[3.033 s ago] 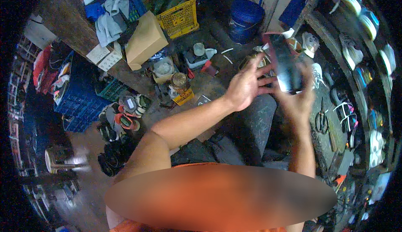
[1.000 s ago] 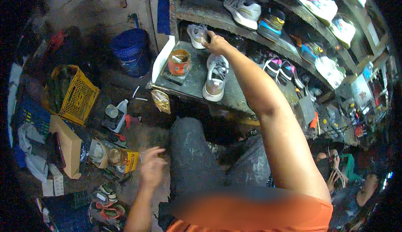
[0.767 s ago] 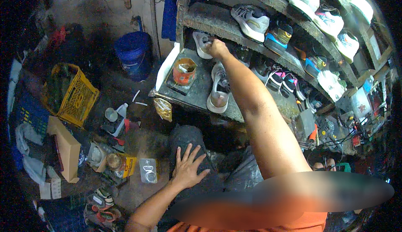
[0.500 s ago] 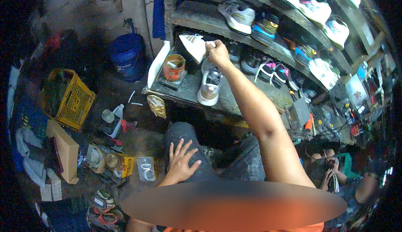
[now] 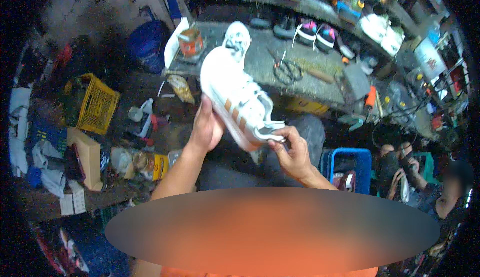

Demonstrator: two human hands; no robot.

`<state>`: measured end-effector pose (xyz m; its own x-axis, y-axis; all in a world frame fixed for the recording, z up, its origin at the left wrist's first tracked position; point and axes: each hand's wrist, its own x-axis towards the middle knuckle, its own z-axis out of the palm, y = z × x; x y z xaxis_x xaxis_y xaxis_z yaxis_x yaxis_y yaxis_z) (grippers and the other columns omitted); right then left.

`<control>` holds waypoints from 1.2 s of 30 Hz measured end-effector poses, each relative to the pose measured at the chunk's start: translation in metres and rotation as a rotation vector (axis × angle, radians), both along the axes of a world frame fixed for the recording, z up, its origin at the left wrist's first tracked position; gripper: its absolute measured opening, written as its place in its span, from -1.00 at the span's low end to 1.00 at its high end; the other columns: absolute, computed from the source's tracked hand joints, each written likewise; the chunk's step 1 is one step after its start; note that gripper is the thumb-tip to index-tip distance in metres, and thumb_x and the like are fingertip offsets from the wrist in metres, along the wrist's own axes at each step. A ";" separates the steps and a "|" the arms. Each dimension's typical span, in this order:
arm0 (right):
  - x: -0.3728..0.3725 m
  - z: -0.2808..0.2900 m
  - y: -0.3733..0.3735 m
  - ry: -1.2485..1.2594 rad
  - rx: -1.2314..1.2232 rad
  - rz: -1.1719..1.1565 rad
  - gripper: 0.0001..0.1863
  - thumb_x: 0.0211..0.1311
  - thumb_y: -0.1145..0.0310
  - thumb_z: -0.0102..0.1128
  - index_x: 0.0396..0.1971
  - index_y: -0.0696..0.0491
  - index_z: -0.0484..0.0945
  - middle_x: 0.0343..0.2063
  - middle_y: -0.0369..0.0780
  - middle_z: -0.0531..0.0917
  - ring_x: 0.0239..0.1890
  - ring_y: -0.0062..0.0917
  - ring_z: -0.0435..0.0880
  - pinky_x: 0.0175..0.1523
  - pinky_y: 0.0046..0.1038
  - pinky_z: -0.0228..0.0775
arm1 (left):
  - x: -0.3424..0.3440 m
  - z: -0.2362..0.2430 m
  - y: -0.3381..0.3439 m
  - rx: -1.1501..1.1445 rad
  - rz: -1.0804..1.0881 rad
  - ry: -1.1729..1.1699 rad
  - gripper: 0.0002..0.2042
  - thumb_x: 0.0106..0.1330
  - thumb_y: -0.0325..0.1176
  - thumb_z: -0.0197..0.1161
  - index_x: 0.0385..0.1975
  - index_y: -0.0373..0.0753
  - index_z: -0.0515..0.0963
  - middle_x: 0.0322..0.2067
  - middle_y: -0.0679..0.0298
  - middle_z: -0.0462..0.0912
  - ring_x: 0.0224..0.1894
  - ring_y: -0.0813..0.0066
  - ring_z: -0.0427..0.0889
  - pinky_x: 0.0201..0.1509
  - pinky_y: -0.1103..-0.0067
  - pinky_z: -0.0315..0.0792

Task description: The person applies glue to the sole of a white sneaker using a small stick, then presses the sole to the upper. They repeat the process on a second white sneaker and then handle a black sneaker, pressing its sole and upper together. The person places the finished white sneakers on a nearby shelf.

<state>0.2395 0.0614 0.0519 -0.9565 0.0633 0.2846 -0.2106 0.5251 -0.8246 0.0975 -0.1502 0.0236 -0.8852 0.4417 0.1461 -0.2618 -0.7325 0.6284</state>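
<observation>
A white sneaker with tan stripes is held up between both hands above my lap, its toe pointing away from me and to the left. My left hand supports the sole along its left side, the palm against it. With thumb and fingers, my right hand pinches the heel collar. Behind the toe, another light sneaker stands on the wooden bench, partly hidden by the held one.
On the bench are an orange tin, black-handled scissors and pink-and-black shoes. A blue crate stands right of my knees; a yellow crate lies left. Another person's hands show at far right.
My right hand has brought the white sneaker from the back of the bench toward my lap. The left hand has risen off my thigh onto the sole. The view has shifted.
</observation>
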 end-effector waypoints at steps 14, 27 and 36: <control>0.018 0.028 0.004 -0.145 -0.135 0.009 -0.08 0.14 -0.11 0.47 0.35 0.20 0.38 0.22 0.09 0.54 0.29 -0.11 0.55 0.38 -0.22 0.37 | 0.119 0.016 0.038 -0.712 0.016 0.498 -0.25 0.41 -0.33 0.31 0.51 -0.31 0.05 0.37 0.09 0.30 0.41 0.27 0.34 0.46 0.37 0.26; 0.017 0.000 -0.008 0.007 -0.100 -0.166 -0.36 0.25 0.04 0.40 0.21 0.15 0.57 -0.18 -0.05 0.67 -0.09 -0.16 0.70 0.09 -0.24 0.55 | 0.097 0.016 0.027 -0.723 -0.097 0.351 -0.30 0.41 -0.24 0.38 0.44 -0.35 0.21 0.29 0.12 0.45 0.34 0.34 0.43 0.44 0.40 0.29; 0.022 -0.006 -0.041 0.175 -0.070 -0.099 -0.64 0.13 0.41 0.42 -0.04 0.15 0.67 -0.31 -0.10 0.63 -0.24 -0.19 0.65 -0.12 -0.21 0.52 | 0.089 0.046 -0.001 -0.929 0.015 0.427 -0.57 0.53 -0.27 0.22 0.29 -0.37 0.47 0.11 0.13 0.66 0.12 0.47 0.61 0.24 0.53 0.46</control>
